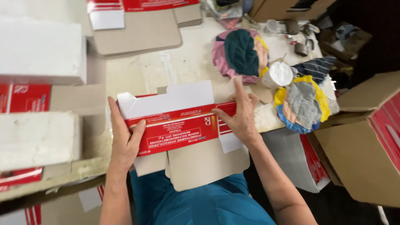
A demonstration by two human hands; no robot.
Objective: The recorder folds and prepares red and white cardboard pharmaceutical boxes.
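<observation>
Folding one carton blank [177, 127], two hands [125, 141] [237, 116]

The worn table [183, 62] bears flat cartons [137, 29], cloth scraps [241, 52] (piled) and white blocks [39, 52].

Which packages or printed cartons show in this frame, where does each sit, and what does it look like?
Flat carton: table edge, held by left hand and right hand; red panel, white and grey flaps.
Flat cartons: far left, red and grey, between white blocks.
Carton blank: top, grey with red-white strip.
Brown boxes: right, red printed sides.
</observation>
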